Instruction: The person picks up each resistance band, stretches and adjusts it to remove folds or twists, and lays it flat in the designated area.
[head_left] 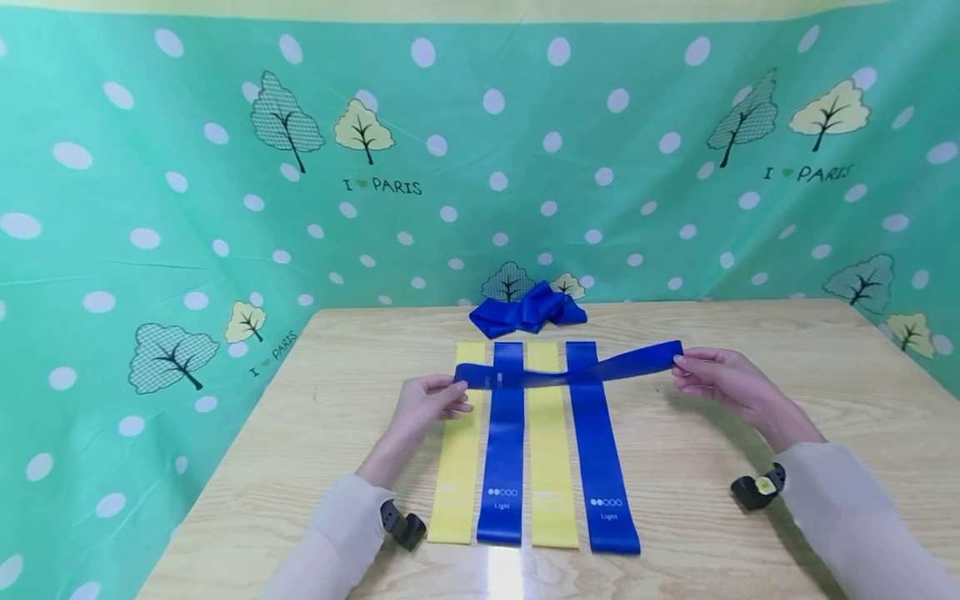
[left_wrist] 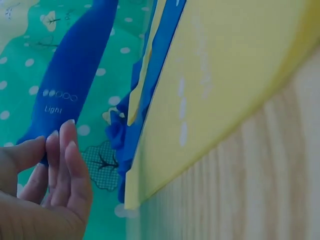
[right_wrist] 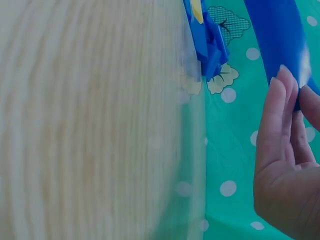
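Note:
Between my two hands a blue resistance band (head_left: 630,363) is stretched out sideways, raised over several bands laid lengthwise on the table. My left hand (head_left: 435,400) pinches its left end between thumb and fingers; "Light" and a row of dots show near that end in the left wrist view. The other end is pinched by my right hand (head_left: 716,382), also seen in the right wrist view. Beneath lie a yellow band (head_left: 455,467), a blue band (head_left: 504,454), another yellow band (head_left: 551,467) and another blue band (head_left: 600,450), side by side with gaps.
A crumpled heap of blue bands (head_left: 528,312) lies at the table's back edge. Behind the wooden table (head_left: 322,433) hangs a green dotted cloth (head_left: 465,167) with printed trees. Each wrist wears a small black camera.

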